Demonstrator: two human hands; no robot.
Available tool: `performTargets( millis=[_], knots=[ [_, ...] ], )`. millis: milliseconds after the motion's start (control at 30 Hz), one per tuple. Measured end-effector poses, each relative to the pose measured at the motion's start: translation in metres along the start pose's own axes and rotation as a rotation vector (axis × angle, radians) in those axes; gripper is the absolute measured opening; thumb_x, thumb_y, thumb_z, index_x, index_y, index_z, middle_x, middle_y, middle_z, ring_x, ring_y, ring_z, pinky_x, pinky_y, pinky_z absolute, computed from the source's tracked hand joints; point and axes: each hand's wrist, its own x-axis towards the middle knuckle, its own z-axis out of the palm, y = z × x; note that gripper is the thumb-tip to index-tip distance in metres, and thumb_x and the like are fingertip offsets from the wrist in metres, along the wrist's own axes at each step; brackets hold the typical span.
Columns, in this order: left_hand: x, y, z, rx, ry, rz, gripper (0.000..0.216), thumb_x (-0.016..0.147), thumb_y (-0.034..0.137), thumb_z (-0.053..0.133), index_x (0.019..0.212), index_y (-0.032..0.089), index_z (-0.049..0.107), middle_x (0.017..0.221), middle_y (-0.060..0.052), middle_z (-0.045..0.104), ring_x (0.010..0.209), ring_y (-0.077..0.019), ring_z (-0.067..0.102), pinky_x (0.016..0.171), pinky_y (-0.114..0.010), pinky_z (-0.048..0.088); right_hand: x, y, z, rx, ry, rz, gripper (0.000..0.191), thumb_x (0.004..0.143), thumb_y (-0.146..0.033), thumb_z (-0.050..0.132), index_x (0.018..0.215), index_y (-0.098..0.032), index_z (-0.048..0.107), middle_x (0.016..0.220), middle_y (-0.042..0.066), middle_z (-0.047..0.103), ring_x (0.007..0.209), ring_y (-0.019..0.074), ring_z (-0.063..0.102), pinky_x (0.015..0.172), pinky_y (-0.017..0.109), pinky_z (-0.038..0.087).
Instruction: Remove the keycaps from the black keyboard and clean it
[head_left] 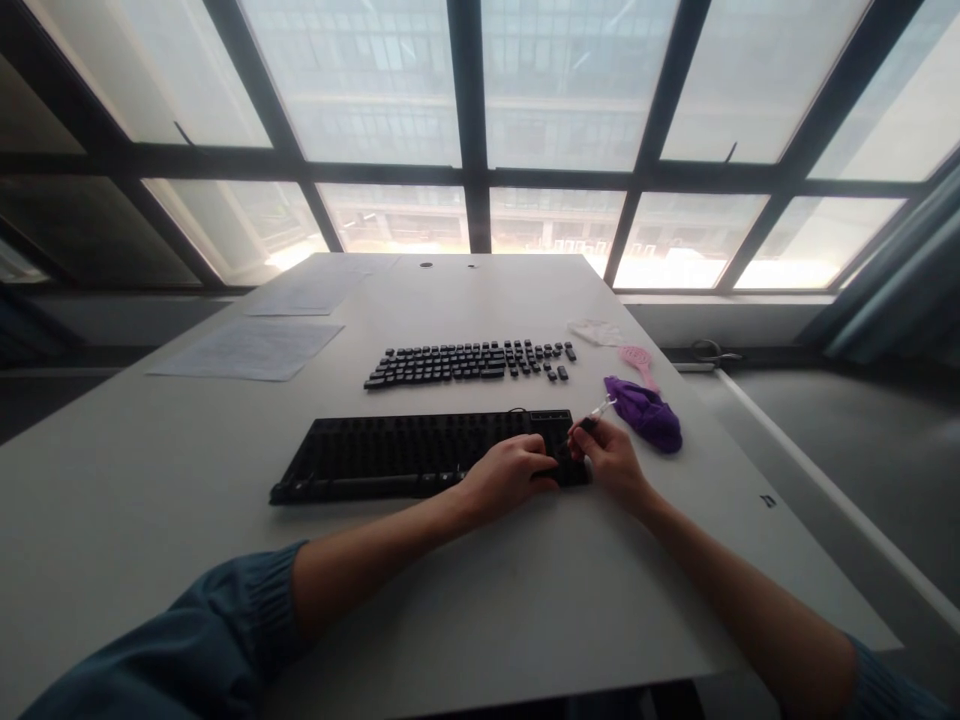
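On the table (pixel 150 520), papers (pixel 251 350) lie far left, and loose keycaps (pixel 465 362) sit in rows behind the bare black keyboard (pixel 390 455). The left hand (pixel 510 478) rests on the keyboard's right end, fingers curled; whether they grip is unclear. Just beside it, the right hand (pixel 611 462) pinches a small pale tool (pixel 596 413) at that corner, near a purple cloth (pixel 646 412).

Both forearms are stretched forward, the left from 7 o'clock, the right from 5 o'clock, converging. The left hand (pixel 510 475) is laid palm down, fingers curled. The right hand (pixel 613 462), at its 3 o'clock, is closed in a pinch.
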Motion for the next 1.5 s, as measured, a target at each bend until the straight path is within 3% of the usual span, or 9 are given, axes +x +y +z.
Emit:
performTargets(
  millis=[200,500,700,833,933,1033,1133,1300,1500],
  knots=[
    [-0.001,0.0,0.002,-0.001,0.004,0.017,0.023,0.094,0.035,0.059,0.101,0.02,0.074,0.095,-0.005,0.064,0.09,-0.0178,0.06,0.084,-0.026,0.047,-0.003,0.0,0.0,-0.038,0.003,-0.012,0.03,0.085,-0.048,0.067,0.084,-0.018,0.064,0.07,0.002,0.063,0.058,0.0149,0.056,0.057,0.028,0.048],
    [-0.002,-0.002,0.006,-0.025,0.043,0.053,0.021,0.093,0.032,0.061,0.098,0.018,0.075,0.093,-0.007,0.064,0.089,-0.0179,0.061,0.082,-0.028,0.05,-0.004,0.0,0.001,-0.066,-0.001,-0.036,0.028,0.086,-0.046,0.066,0.084,-0.018,0.063,0.07,0.001,0.062,0.057,0.0142,0.056,0.056,0.027,0.048],
    [0.001,-0.003,0.004,-0.168,0.162,-0.036,0.019,0.091,0.031,0.064,0.1,0.017,0.074,0.094,-0.006,0.065,0.083,-0.0157,0.062,0.077,-0.026,0.051,-0.004,-0.001,0.001,-0.088,-0.019,-0.035,0.026,0.087,-0.044,0.064,0.084,-0.018,0.063,0.071,0.001,0.062,0.058,0.0146,0.057,0.057,0.028,0.047],
    [0.001,0.003,-0.006,-0.259,0.216,-0.028,0.017,0.086,0.027,0.07,0.1,0.017,0.074,0.094,-0.006,0.065,0.082,-0.0148,0.062,0.077,-0.026,0.051,-0.004,-0.002,0.001,-0.082,-0.019,-0.028,0.025,0.087,-0.043,0.064,0.083,-0.018,0.062,0.07,0.001,0.062,0.058,0.0148,0.057,0.057,0.028,0.047],
    [0.009,0.003,-0.025,-0.265,0.318,-0.092,0.017,0.083,0.025,0.072,0.099,0.018,0.075,0.092,-0.005,0.066,0.081,-0.0143,0.063,0.075,-0.025,0.051,-0.003,-0.002,0.001,-0.065,-0.025,-0.014,0.026,0.087,-0.044,0.064,0.083,-0.018,0.062,0.07,0.001,0.062,0.058,0.0149,0.057,0.058,0.028,0.048],
    [0.032,-0.012,-0.045,-0.186,0.359,-0.142,0.016,0.082,0.023,0.071,0.097,0.018,0.076,0.089,-0.005,0.068,0.075,-0.0138,0.062,0.071,-0.024,0.051,-0.002,-0.001,0.002,-0.053,-0.027,0.001,0.027,0.086,-0.044,0.064,0.082,-0.018,0.062,0.071,0.001,0.062,0.058,0.015,0.058,0.057,0.028,0.049],
    [0.069,-0.041,-0.05,-0.064,0.318,-0.203,0.02,0.081,0.02,0.068,0.099,0.017,0.076,0.086,-0.005,0.071,0.073,-0.0144,0.064,0.073,-0.025,0.051,-0.002,0.0,0.001,-0.041,-0.028,0.002,0.027,0.086,-0.044,0.065,0.083,-0.018,0.062,0.07,0.001,0.062,0.059,0.0152,0.058,0.057,0.028,0.049],
    [0.115,-0.085,-0.031,0.101,0.205,-0.341,0.014,0.079,0.021,0.07,0.091,0.017,0.076,0.084,-0.005,0.074,0.079,-0.0181,0.067,0.076,-0.026,0.051,-0.001,0.001,0.001,-0.01,-0.037,0.015,0.026,0.086,-0.043,0.065,0.083,-0.018,0.061,0.07,0.001,0.062,0.058,0.0149,0.057,0.057,0.028,0.049],
    [0.122,-0.104,-0.017,0.153,0.178,-0.363,0.011,0.077,0.023,0.071,0.085,0.019,0.077,0.087,-0.006,0.075,0.085,-0.0221,0.069,0.081,-0.03,0.051,0.0,0.006,0.001,0.005,-0.053,0.031,0.024,0.087,-0.042,0.064,0.086,-0.018,0.063,0.073,0.001,0.062,0.061,0.0151,0.058,0.06,0.028,0.05]
  ],
)
